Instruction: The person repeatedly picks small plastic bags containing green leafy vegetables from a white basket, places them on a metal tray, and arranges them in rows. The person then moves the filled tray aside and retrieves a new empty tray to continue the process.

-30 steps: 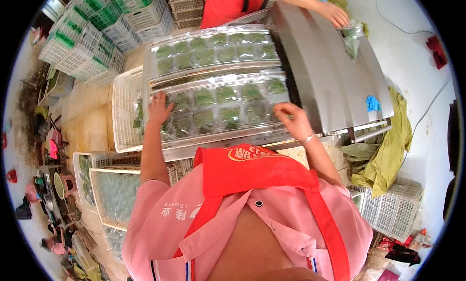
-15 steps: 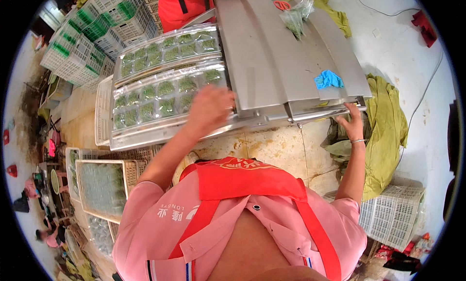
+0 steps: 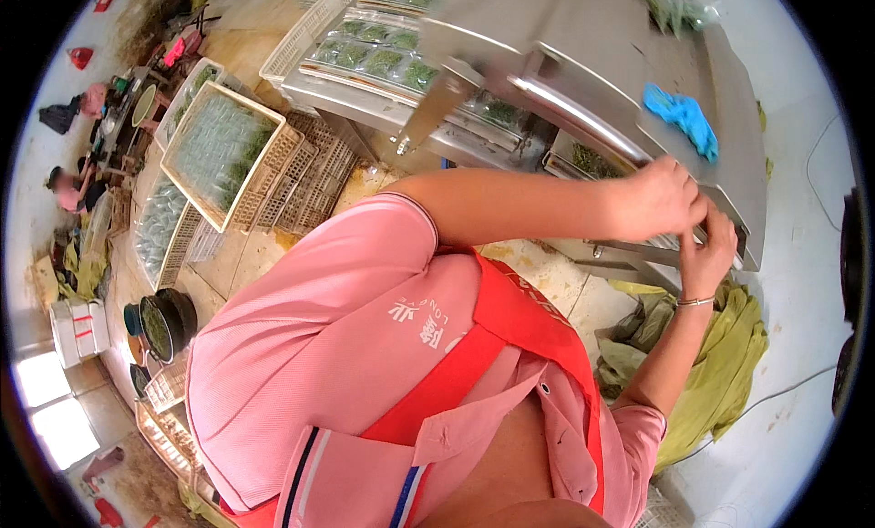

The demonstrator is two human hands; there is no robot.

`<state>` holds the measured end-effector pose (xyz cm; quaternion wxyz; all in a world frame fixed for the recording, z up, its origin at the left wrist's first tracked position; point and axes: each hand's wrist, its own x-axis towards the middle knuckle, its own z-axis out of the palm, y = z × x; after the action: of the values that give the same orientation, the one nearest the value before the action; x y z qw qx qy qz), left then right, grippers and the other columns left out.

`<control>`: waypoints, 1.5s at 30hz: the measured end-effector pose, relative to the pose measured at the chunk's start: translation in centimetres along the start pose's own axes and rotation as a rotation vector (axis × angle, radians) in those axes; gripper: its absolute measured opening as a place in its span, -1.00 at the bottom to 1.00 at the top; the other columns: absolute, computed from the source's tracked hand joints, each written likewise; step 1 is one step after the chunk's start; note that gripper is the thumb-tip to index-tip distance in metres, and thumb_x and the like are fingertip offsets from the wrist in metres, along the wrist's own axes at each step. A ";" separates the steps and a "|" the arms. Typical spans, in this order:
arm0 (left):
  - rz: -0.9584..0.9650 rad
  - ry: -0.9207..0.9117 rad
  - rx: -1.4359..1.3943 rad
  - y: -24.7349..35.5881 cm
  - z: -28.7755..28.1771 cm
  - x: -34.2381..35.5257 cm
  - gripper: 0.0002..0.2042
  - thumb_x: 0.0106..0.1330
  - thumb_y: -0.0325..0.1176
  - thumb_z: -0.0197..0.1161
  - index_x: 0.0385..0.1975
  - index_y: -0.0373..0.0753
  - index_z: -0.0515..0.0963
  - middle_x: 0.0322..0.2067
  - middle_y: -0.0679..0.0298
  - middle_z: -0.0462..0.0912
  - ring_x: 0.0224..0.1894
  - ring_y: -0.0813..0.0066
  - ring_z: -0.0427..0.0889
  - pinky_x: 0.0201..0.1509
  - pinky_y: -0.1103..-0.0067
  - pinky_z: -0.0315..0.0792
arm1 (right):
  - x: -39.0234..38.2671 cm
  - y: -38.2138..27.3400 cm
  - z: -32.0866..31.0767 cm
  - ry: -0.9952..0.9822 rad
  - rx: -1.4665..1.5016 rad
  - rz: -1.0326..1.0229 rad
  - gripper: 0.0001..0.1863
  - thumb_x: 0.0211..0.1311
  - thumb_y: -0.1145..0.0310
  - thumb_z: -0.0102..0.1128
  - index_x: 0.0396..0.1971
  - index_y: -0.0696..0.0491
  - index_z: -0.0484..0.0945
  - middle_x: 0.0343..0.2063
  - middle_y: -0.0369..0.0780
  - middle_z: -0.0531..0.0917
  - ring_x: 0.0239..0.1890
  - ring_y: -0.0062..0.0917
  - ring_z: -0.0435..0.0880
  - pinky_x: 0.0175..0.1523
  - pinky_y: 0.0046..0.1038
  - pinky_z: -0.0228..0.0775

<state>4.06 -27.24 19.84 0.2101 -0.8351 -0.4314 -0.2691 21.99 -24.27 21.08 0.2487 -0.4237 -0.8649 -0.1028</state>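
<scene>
The broad stainless-steel lid [image 3: 583,82] of a packing machine tilts over the metal bed. My left hand [image 3: 661,200], its arm stretched across my chest, is closed on the lid's front edge near the right corner. Just beside it, almost touching, my right hand [image 3: 711,250] has its fingers bent round the same edge; its fingertips are partly hidden. Clear packs of green leafy stuff [image 3: 383,61] lie in rows on the bed at the left. More green packs [image 3: 592,159] show beneath the lid.
A crumpled blue glove [image 3: 682,120] and a clear bag of greens [image 3: 674,10] lie on the lid. Crates of filled packs [image 3: 219,154] stand at the left. Yellow-green cloth [image 3: 729,346] is heaped at the right. A person [image 3: 71,195] sits far left.
My left hand has moved from the packs across to the lid's right front edge, beside my right hand. The lid now stands tilted, and the view has turned.
</scene>
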 end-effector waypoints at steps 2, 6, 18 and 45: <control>-0.084 -0.020 -0.151 -4.1 -2.3 -1.0 -0.81 -0.02 -0.30 0.21 -0.44 -0.20 0.41 -0.53 0.29 0.53 -0.45 0.31 0.57 -0.40 0.45 0.40 | 2.4 -4.7 -1.0 0.021 0.356 -0.098 -0.62 -0.01 0.37 0.22 -0.11 0.07 0.51 -0.27 -0.17 0.58 -0.15 -0.31 0.51 0.06 -0.34 0.23; -0.157 -0.051 0.009 -10.2 -4.0 -5.7 -0.73 -0.13 -0.30 0.33 -0.44 -0.16 0.42 -0.56 0.28 0.51 -0.47 0.29 0.57 -0.40 0.44 0.41 | 3.7 -3.5 -3.2 0.126 0.277 -0.227 -0.55 0.01 0.39 0.17 -0.01 0.09 0.46 -0.01 -0.13 0.50 0.10 -0.27 0.41 0.26 -0.34 0.07; -0.658 -0.560 0.011 -23.9 -0.5 -30.7 -0.83 -0.25 -0.40 0.25 -0.56 -0.17 0.52 -0.52 0.15 0.58 -0.42 0.11 0.54 -0.32 0.32 0.41 | 3.8 -15.1 25.7 -0.291 0.263 -0.312 -0.22 0.02 -0.04 0.12 0.17 0.15 0.19 0.23 -0.03 0.14 0.29 -0.19 0.04 0.31 -0.08 -0.17; -0.994 -0.314 -0.525 -11.1 31.5 -4.6 -0.39 0.21 -0.05 0.13 0.12 -0.41 0.24 0.13 -0.13 0.27 0.18 0.03 0.27 0.23 0.47 0.15 | 2.3 35.8 29.5 0.097 1.829 1.655 -0.37 0.32 0.23 -0.12 0.26 0.17 -0.10 0.07 0.25 0.22 0.06 -0.06 0.38 0.07 -0.13 0.36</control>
<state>1.03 -5.69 -5.88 -0.2217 -0.5864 -0.7163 -0.3063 38.74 10.94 -4.14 0.4755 -0.5096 -0.0803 0.7126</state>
